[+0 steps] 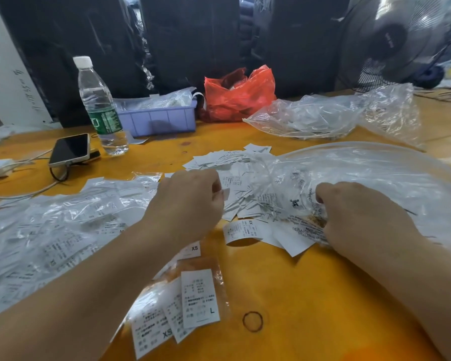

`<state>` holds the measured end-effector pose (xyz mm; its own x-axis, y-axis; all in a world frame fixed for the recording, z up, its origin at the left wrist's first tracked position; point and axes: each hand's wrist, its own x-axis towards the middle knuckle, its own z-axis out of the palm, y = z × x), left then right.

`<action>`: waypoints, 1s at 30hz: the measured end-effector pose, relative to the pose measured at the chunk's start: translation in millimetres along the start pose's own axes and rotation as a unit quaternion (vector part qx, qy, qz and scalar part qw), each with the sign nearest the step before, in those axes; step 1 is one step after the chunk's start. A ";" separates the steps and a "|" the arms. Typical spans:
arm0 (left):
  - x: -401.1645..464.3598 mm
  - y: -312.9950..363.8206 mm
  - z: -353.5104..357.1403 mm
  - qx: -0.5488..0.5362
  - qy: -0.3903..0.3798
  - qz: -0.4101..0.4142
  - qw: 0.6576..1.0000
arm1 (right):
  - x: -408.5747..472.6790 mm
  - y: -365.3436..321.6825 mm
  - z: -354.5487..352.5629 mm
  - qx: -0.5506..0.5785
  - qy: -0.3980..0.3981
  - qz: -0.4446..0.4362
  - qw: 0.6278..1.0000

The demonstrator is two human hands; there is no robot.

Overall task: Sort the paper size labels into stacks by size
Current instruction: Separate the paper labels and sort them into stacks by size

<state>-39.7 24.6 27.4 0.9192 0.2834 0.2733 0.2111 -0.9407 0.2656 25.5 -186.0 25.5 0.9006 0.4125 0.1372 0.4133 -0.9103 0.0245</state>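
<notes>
your unsorted heap of labels (235,188) lies straight ahead on the orange table (297,295), in the gap between your two hands and a little beyond them, spilling out of the mouth of the big clear bag (362,173) on your right. the heap runs roughly left to right, from your left knuckles into the bag. your left hand (188,201) is the nearer one to the loose slips: its fingers are curled in and look to be pinching a small white slip at the fingertips, though what exactly it holds is hard to read. your right hand (359,212) is curled down onto the printed edge of the bag, gripping or pinning the plastic with labels under it; i can't tell whether it also has a label between the fingers

the labels themselves are small white paper rectangles with fine dark print and a bold size letter at one end. they lie every which way, many face down or overlapped, so most sizes can't be read. one curled slip (242,230) near your right wrist shows xs upside down

nearer to you, by your left forearm, a few labels already lie apart: an L label (201,298) and an XS label (151,332) overlapping on small plastic sleeves. judging by that, sorting has barely begun, and the next pick falls naturally to your left hand
</notes>
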 end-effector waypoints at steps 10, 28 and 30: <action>-13.3 18.8 -15.1 -0.112 0.055 0.069 0.990 | -4.5 1.2 -0.9 0.009 0.021 0.038 0.999; -42.3 -0.7 -49.1 -0.325 -0.033 -0.054 0.944 | -16.1 -45.2 -43.9 0.751 -0.068 -0.169 0.635; -48.6 -9.2 -61.9 -0.455 -0.067 -0.101 0.882 | -11.8 -65.1 -45.6 0.780 -0.103 -0.182 0.589</action>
<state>-107.0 31.1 68.8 0.9372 0.3466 0.0390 0.0776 -0.3163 0.9455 -18.1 -133.3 67.5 0.6444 0.7127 0.2770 0.0603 0.3137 -0.9476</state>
